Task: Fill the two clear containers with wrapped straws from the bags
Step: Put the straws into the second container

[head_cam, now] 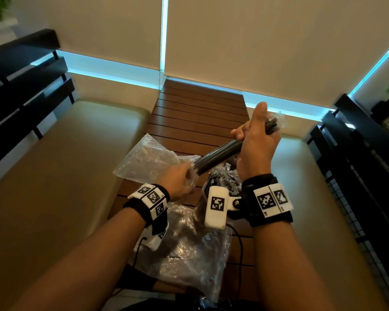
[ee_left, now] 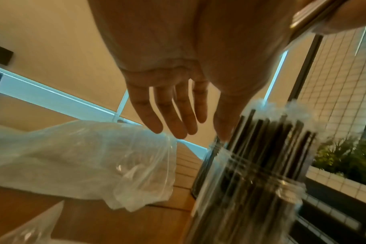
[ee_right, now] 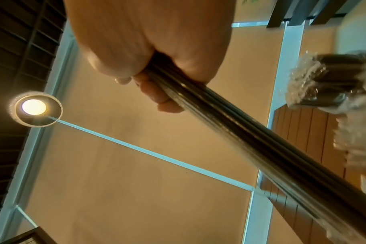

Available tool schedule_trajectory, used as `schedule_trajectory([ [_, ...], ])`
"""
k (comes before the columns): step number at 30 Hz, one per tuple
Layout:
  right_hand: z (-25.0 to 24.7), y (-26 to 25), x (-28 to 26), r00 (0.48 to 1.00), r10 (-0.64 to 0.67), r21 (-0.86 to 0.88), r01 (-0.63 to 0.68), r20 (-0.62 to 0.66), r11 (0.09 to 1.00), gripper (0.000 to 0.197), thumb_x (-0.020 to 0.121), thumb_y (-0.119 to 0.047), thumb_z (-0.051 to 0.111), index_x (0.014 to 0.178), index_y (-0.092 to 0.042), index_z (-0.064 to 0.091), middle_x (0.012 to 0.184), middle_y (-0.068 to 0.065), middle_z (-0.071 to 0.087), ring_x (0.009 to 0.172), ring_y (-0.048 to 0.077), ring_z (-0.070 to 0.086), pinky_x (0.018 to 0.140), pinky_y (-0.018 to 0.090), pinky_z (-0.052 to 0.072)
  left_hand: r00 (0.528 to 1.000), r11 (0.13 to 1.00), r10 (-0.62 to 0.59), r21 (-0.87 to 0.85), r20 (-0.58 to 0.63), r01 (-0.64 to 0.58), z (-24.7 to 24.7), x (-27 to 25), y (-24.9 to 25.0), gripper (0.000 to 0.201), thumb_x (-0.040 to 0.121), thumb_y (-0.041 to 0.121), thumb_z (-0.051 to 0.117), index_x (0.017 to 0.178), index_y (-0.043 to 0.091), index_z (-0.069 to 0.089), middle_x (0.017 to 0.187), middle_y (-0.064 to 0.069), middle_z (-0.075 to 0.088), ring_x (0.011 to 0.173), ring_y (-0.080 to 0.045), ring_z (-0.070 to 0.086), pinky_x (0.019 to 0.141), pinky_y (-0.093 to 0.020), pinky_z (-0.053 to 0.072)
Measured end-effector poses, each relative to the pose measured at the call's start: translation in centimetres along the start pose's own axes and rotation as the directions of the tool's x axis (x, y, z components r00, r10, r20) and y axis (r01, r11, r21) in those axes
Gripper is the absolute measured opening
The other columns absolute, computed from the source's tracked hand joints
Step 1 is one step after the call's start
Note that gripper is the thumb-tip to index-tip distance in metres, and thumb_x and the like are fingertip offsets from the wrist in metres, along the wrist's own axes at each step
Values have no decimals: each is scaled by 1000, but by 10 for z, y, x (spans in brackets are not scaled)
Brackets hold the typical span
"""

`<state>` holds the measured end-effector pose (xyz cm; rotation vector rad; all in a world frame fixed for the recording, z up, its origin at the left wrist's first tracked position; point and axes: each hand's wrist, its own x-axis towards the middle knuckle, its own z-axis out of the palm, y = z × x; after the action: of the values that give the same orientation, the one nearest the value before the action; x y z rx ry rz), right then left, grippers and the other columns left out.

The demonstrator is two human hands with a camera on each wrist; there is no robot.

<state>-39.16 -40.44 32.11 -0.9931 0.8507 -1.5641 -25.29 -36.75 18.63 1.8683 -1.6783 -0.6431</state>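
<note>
From the head view, the right hand (head_cam: 255, 144) is clamping a bundle of dark wrapped straws (head_cam: 218, 157) held slantwise above the slatted worktop (head_cam: 198, 113), while the left hand (head_cam: 177, 179) is steadying the bundle's lower end; whether it is gripping there I cannot tell from this view. A crumpled empty bag (head_cam: 144, 158) is lying just beyond that hand and a second bag (head_cam: 189, 243) is lying nearer the person. The risk I am seeing is that the loose bundle is splaying, so straws could be slipping out of the fist and dropping onto the benches on either side. In the left wrist view, the left hand's fingers (ee_left: 167, 112) are hanging straight and spread, closed round nothing, beside a clear container (ee_left: 246, 181) already packed with dark straws standing upright; I judge a careless push down could be tipping that tall container or jamming new straws against the packed ones. In the right wrist view, the right hand's fingers (ee_right: 157, 92) are curling tight round the bundle (ee_right: 240, 132), with the packed tops (ee_right: 324, 82) close by, so crushing the thin wrappers is another worry.
</note>
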Motion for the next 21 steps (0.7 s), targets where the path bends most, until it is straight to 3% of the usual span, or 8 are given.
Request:
schedule_trajectory([
  [3, -10, -3, 9, 997, 10, 48, -7, -76, 999, 36, 95, -40, 60, 104, -10, 42, 52, -6, 40, 44, 10, 40, 60, 31, 51, 998, 997, -60, -56, -5, 60, 19, 5, 0, 6, 92, 25, 62, 94, 19, 63, 95, 2, 66, 88, -16, 63, 77, -29, 52],
  [5, -18, -1, 12, 993, 56, 107, -45, -106, 993, 35, 94, -41, 61, 95, -11, 43, 51, -6, 38, 45, 11, 38, 63, 34, 51, 990, 989, -140, -52, 5, 140, 31, 11, 5, 5, 92, 29, 62, 91, 23, 61, 91, 2, 65, 86, -18, 63, 77, -31, 52],
  [8, -32, 4, 13, 984, 149, 169, -131, -95, 977, 35, 95, -42, 60, 82, -16, 42, 52, -5, 37, 45, 10, 38, 58, 32, 48, 967, 970, -236, -40, 92, 241, 47, 15, 8, 21, 91, 36, 61, 102, 17, 63, 95, -2, 65, 86, -19, 61, 77, -27, 49],
  [11, -42, 10, 13, 972, 207, 155, -188, -112, 970, 32, 96, -40, 60, 93, -13, 42, 52, -6, 37, 44, 9, 38, 54, 30, 48, 952, 970, -242, 43, 185, 238, 52, 15, 10, 26, 91, 36, 58, 102, 13, 65, 99, -8, 69, 84, -22, 63, 77, -29, 51],
  [13, -45, 13, 13, 966, 208, 115, -192, -156, 975, 33, 96, -38, 60, 103, -12, 41, 52, -6, 39, 42, 8, 39, 50, 27, 48, 936, 958, -282, 0, 213, 288, 51, 16, 9, 10, 86, 23, 65, 91, 14, 66, 93, -9, 71, 82, -23, 67, 72, -29, 54],
  [15, -45, 17, 15, 961, 192, 67, -182, -198, 981, 32, 96, -36, 60, 105, -11, 41, 52, -5, 42, 40, 7, 40, 46, 23, 47, 912, 917, -320, -158, 258, 366, 49, 16, 6, 7, 84, 12, 67, 89, 17, 68, 93, -9, 74, 87, -27, 71, 80, -36, 59],
  [18, -45, 23, 18, 967, 145, -29, -155, -210, 988, 32, 96, -36, 60, 101, -10, 43, 58, -3, 46, 40, 7, 42, 45, 21, 46, 892, 859, -332, -293, 307, 420, 48, 17, 3, 7, 89, 16, 65, 90, 17, 71, 87, -9, 76, 82, -28, 73, 80, -45, 60],
  [21, -44, 35, 20, 990, 65, -233, -93, -125, 968, 28, 95, -43, 59, 89, -18, 47, 65, -1, 49, 46, 8, 47, 56, 27, 51, 880, 834, -311, -341, 359, 434, 50, 16, 3, 14, 95, 23, 58, 90, 20, 71, 82, -11, 76, 81, -27, 74, 81, -45, 59],
])
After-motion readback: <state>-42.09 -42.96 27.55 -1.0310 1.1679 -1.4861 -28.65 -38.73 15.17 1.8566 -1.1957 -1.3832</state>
